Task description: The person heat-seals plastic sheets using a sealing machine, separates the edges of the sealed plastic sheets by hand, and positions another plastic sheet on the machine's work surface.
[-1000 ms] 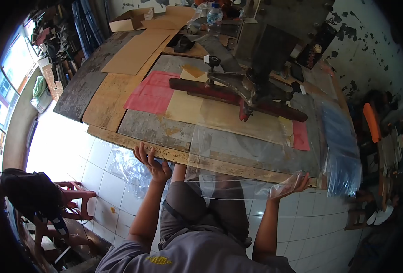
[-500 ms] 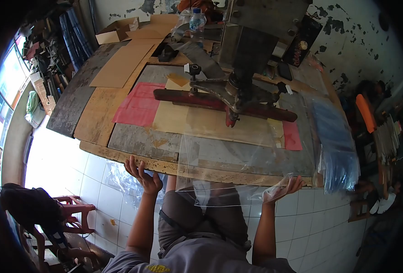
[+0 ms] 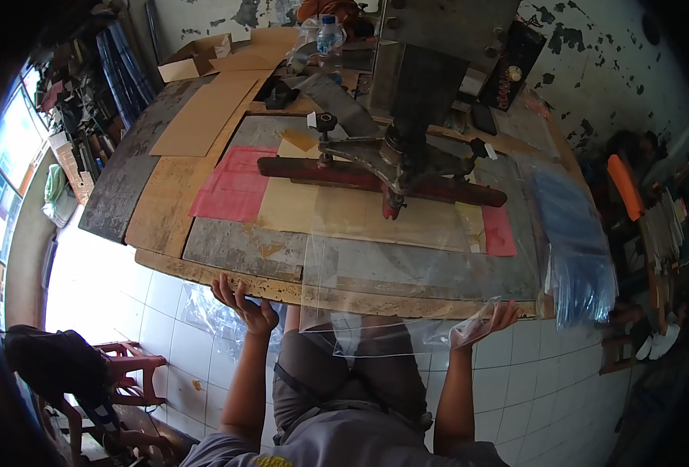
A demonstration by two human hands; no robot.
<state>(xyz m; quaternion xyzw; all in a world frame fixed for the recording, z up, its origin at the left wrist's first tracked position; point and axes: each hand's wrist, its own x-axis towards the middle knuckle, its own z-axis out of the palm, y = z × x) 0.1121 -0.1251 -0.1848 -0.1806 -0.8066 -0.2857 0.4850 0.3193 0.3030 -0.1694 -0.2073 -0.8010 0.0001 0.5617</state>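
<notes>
My left hand (image 3: 245, 305) rests against the front wooden edge of the worktable (image 3: 204, 272), fingers apart and holding nothing. At the right part of the same edge, my right hand (image 3: 488, 321) has the corner of a clear plastic sheet (image 3: 391, 272) over its palm and fingers. The sheet runs under the machine's long bar (image 3: 344, 175) and hangs over the edge above my lap. Beneath the bar lie a cream sheet (image 3: 290, 206) and pink pieces (image 3: 231, 183).
A stack of clear bluish plastic sheets (image 3: 570, 241) hangs over the table's right side. Cardboard (image 3: 204, 113), an open box (image 3: 196, 58) and a water bottle (image 3: 329, 39) are at the back. A red stool (image 3: 138, 373) stands at lower left.
The camera view has shifted, so the table and machine appear further left than a second ago. Both hands and the clear sheet keep nearly the same places at the table edge.
</notes>
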